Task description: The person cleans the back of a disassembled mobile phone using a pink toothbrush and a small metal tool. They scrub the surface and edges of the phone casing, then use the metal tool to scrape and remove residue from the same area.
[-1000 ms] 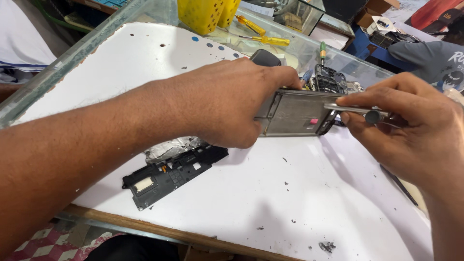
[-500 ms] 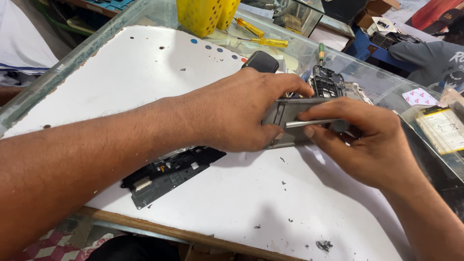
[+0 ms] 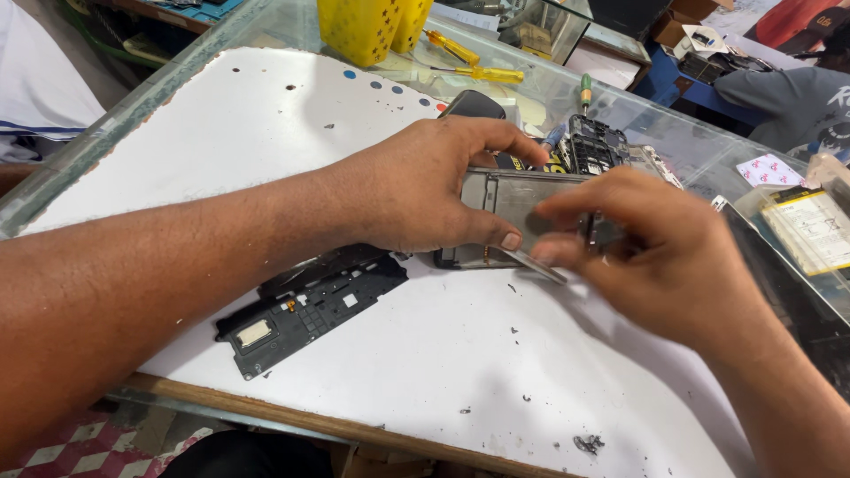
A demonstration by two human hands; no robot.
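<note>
One grey phone frame (image 3: 518,199) lies on the white mat (image 3: 221,115); the left hand (image 3: 425,186) clamps it, the right hand (image 3: 646,248) pinches a thin metal tool (image 3: 536,264) against it. One black cover piece (image 3: 305,305) sits left of the frame, two yellow screwdrivers (image 3: 469,60) behind

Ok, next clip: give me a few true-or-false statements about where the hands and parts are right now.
1. The left hand grips the grey phone frame on the white board. True.
2. The right hand is resting away from the frame. False: its fingers are at the frame, holding a thin metal tool.
3. A black plastic cover lies on the board near the left forearm. True.
4. The yellow screwdrivers are in the right hand. False: they lie on the glass beyond the board.
</note>
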